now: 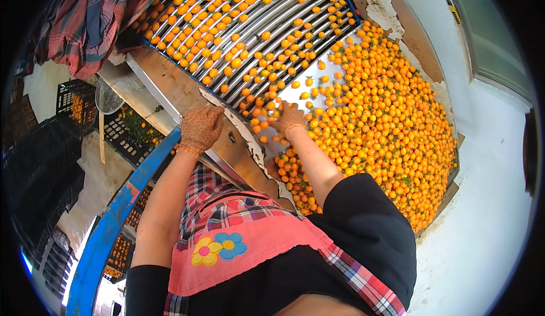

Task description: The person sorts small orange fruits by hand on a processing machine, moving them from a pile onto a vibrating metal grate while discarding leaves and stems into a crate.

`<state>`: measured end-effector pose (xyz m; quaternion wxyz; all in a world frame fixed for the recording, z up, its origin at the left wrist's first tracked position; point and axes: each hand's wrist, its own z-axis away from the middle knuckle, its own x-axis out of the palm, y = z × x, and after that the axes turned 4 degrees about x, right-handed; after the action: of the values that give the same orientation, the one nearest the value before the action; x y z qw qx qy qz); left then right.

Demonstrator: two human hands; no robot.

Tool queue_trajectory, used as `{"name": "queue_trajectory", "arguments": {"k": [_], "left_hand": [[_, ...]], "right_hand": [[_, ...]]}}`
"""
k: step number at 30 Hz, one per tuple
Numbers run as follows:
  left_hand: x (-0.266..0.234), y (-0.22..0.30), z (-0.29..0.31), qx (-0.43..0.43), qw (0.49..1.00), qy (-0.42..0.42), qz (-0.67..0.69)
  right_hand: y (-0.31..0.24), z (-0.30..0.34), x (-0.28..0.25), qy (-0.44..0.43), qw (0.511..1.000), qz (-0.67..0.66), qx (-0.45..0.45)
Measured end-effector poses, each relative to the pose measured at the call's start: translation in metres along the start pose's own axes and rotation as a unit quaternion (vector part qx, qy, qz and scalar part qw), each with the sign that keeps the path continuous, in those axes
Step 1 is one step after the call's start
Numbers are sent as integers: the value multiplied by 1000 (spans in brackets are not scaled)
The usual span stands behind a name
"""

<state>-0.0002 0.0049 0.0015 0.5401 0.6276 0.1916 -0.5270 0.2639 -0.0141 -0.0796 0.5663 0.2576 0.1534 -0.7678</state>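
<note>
Small orange fruits with green stem ends, looking like cherry tomatoes, lie in a deep heap on the right. More of them sit spread over the metal roller bed at the top. A smooth metal plate joins rollers and heap. My right hand, in a patterned brown glove, reaches over this plate with its fingers parted among the fruits. My left hand, gloved alike, is closed in a fist by the board along the near side of the rollers. Whatever its curled fingers may hold is hidden.
A blue metal bar slants up at my left. Beyond it are a black crate, a round mesh strainer with a long handle, and crates of fruit below. Plaid cloth hangs at upper left. Torn cardboard edges the heap.
</note>
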Motion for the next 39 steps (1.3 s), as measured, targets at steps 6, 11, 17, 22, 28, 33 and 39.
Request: {"name": "queue_trajectory", "arguments": {"k": [6,11,17,22,28,33,39], "left_hand": [[5,-2,2,16,1000,22,6],[8,-5,3,30,999,26,-2],[9,-4,5,29,999,30,7],[8,-4,4,34,998,42,15],[12,-6,2,51,997,53,11],[10,-3,2,51,997,66,1],[11,-4,4,28,999,41,-10]], "right_hand": [[-62,0,45,31,991,-76,-104],[-72,-62,55,-149,815,-551,-98],[-69,-84,-39,270,895,-212,-284],[-63,-69,-121,42,653,-738,-164],[42,-90,-90,254,939,-187,139],[92,-80,-79,226,946,-141,184],[90,-131,-115,410,912,-5,-22]]}}
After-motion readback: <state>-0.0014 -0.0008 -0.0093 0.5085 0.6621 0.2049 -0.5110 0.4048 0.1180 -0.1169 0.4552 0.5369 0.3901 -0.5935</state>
